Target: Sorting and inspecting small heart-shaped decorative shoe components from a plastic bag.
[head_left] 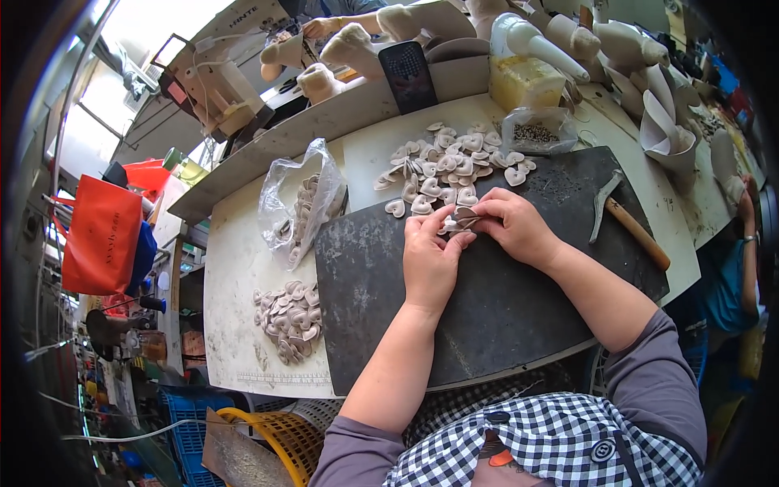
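Two or three pale heart-shaped pieces (462, 217) pinched together at centre frame, just above the near edge of the scattered heart pile (446, 166). Left hand (430, 260) curled, thumb and fingertips closed on the left side of the stack; right hand (511, 223) likewise closed on its right side, fingers bent over the top. Exact number of pieces in the grip hard to tell.

Looks like the stage of stacking or matching cut hearts, edges being lined up between both pinches. Judging from that, calls next for a firm, even grip, outlines kept flush, and a bare spot of the dark mat (487, 325) to lay the stack on.

Hammer (629, 223) with wooden handle lying untouched on the mat at right, well apart from both hands. Clear plastic bag (304, 203) with more hearts at the mat's upper left corner; second heap of hearts (288, 321) lower left on the scuffed white table (235, 268). Small bag of dark bits (535, 130) and yellow tub (527, 81) beyond the pile.

Crowded workshop all round: pale shoe lasts (349, 45) along the upper edge, red bag (101, 235) hanging far left, yellow basket (284, 434) and blue crate (187, 414) at lower left. Another person's blue sleeve (726, 284) at the right rim.
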